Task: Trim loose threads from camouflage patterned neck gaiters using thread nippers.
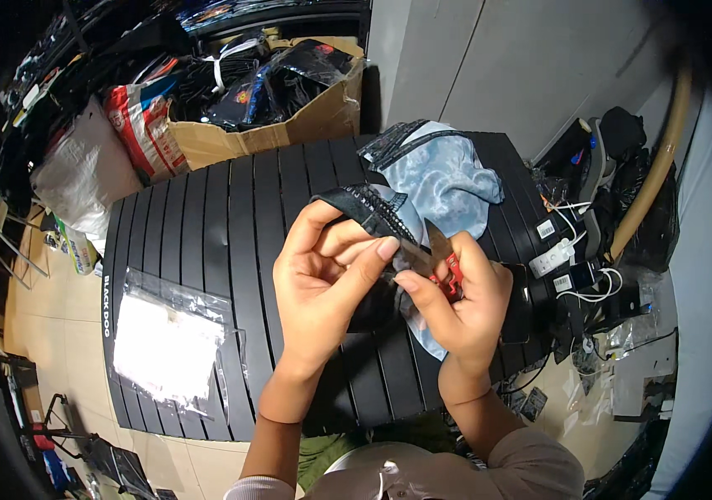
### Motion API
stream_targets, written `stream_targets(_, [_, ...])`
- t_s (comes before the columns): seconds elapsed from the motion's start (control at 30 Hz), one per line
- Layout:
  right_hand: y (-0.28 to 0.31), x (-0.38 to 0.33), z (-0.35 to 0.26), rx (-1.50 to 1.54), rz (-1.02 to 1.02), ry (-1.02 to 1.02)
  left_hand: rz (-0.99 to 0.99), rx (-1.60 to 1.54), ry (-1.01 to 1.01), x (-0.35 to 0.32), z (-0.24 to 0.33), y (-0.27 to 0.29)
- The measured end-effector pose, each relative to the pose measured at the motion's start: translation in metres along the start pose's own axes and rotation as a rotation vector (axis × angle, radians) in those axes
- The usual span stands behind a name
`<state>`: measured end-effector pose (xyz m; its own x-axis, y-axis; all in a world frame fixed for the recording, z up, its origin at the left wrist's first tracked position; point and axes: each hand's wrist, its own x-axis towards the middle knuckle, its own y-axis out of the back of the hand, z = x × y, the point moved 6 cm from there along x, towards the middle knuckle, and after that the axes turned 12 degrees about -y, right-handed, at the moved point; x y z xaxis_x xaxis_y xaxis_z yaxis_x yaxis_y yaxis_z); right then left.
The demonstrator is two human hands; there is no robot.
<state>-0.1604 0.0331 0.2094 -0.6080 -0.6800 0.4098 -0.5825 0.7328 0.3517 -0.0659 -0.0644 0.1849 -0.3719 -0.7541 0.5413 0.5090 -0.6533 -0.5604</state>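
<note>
My left hand [322, 283] is closed on the dark elastic band of a light-blue and black garment [370, 210], pinching its edge between thumb and fingers. Small red-handled scissors [449, 279] sit in my right hand [468, 312], their blades pointing up beside the band. Both hands meet over the middle of the black slatted table [243, 208]. Pale blue patterned cloth [443, 179] with a dark band lies crumpled just beyond them; whether it is part of the held garment I cannot tell. Some blue fabric hangs below my right hand.
Clear plastic bags with white contents [164, 346] lie on the table's left side. An open cardboard box [264, 142] of dark packaged items stands behind the table. To the right are a white power strip [552, 258], cables and a dark phone-like object [516, 304].
</note>
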Motion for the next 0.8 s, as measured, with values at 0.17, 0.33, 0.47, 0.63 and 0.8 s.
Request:
stream_targets(0.17, [-0.002,0.001,0.007,0.048,-0.023,-0.092,0.022,0.012,0.017,0.0,-0.002,0.003])
stream_targets(0.33, [-0.002,0.001,0.006,0.009,-0.011,-0.078,0.026,-0.042,0.087,0.001,-0.006,0.002])
stream_targets(0.47, [-0.003,0.002,0.004,-0.005,-0.013,-0.043,0.003,-0.064,0.086,0.001,-0.006,0.003])
stream_targets(0.63, [-0.006,0.001,0.006,0.016,-0.026,-0.054,0.012,-0.177,0.137,0.001,-0.009,0.001])
stream_targets(0.8, [-0.007,0.002,0.005,0.036,-0.014,-0.045,0.023,-0.193,0.157,0.0,-0.011,-0.001])
